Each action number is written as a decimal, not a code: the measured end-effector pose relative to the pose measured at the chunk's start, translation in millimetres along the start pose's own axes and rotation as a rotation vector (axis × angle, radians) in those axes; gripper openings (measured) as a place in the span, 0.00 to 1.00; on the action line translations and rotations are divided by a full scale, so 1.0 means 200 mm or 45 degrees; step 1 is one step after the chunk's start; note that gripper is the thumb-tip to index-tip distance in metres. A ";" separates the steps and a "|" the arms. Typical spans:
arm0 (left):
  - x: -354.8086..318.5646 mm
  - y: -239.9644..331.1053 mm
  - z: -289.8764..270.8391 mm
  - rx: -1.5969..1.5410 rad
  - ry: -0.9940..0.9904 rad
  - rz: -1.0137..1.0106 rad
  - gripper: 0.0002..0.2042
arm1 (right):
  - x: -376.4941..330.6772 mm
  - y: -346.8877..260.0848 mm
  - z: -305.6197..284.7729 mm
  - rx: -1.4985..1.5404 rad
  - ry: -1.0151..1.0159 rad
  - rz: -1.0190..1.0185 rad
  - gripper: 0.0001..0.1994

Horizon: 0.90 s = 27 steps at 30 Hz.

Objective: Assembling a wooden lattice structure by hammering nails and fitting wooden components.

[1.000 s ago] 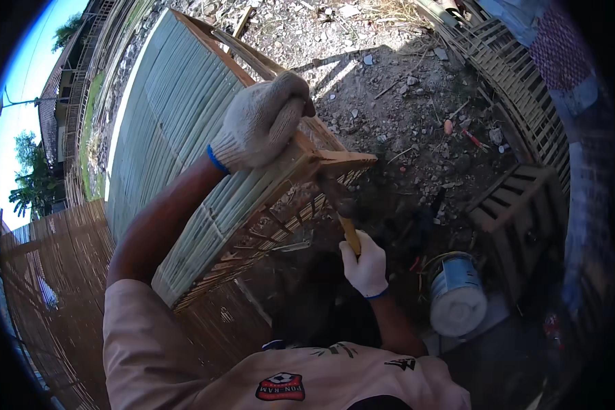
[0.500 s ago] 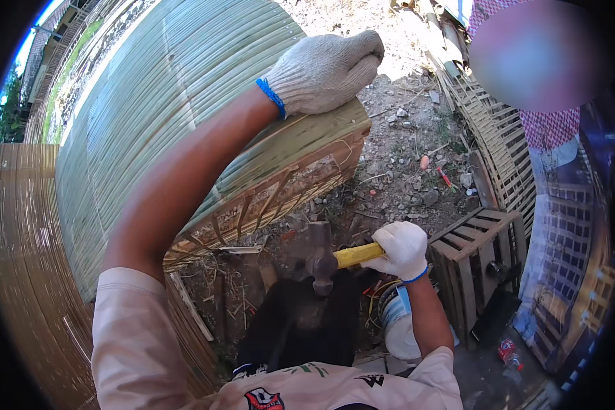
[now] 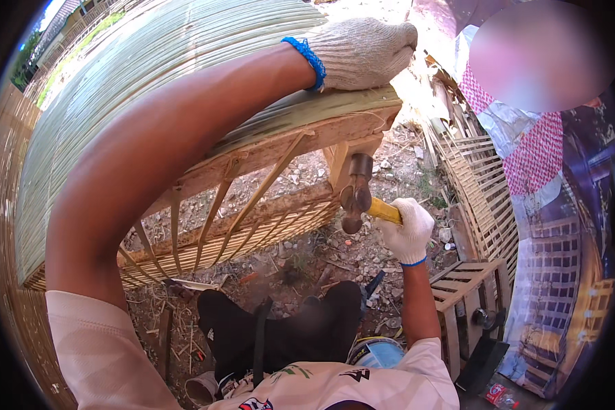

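My left hand (image 3: 369,55), in a white knitted glove with a blue cuff, rests closed on the near right corner of a slatted bamboo panel (image 3: 116,89). Its fingers curl away from me, so whether anything is in them stays hidden. Under the panel runs a wooden frame (image 3: 253,154) with thin bamboo slats along its side. My gloved right hand (image 3: 407,231) grips the yellow handle of a hammer (image 3: 357,195). The dark metal head is raised close to the frame's corner post; touching or apart, I cannot tell.
A small slatted wooden crate (image 3: 468,290) stands at the right, near a plastic bottle (image 3: 500,395). By my right leg is a white-and-blue bucket (image 3: 377,353). Woven bamboo (image 3: 482,181) and a printed sheet (image 3: 560,273) line the right side. Rubble covers the ground.
The hammer has gone up and away from me, from above my lap to the frame's corner. The panel's near side appears raised, with my left hand still on its corner.
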<state>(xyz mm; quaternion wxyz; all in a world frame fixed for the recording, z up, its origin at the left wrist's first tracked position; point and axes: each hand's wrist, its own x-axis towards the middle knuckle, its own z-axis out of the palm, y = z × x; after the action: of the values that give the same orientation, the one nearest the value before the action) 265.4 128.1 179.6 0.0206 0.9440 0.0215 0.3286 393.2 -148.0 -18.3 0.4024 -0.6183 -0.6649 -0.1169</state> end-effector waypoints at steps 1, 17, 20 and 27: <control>0.00 -0.03 0.01 0.113 0.071 0.155 0.15 | -0.01 -0.02 0.04 -0.002 0.024 -0.025 0.18; -0.87 0.85 0.20 -0.966 0.979 -0.678 0.10 | -0.14 -0.11 0.33 1.039 0.435 0.740 0.15; -0.90 0.77 0.34 -1.027 1.018 -0.796 0.10 | -0.17 -0.13 0.28 1.023 0.365 0.772 0.16; -0.65 0.68 0.49 -1.294 1.274 -0.878 0.11 | -0.38 -0.09 0.08 1.009 0.311 0.847 0.22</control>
<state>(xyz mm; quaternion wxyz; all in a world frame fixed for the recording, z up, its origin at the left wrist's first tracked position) 228.2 -17.8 30.3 0.5378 0.4991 0.1669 0.6587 364.5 -196.2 -74.7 0.6949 -0.5783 -0.3744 0.2060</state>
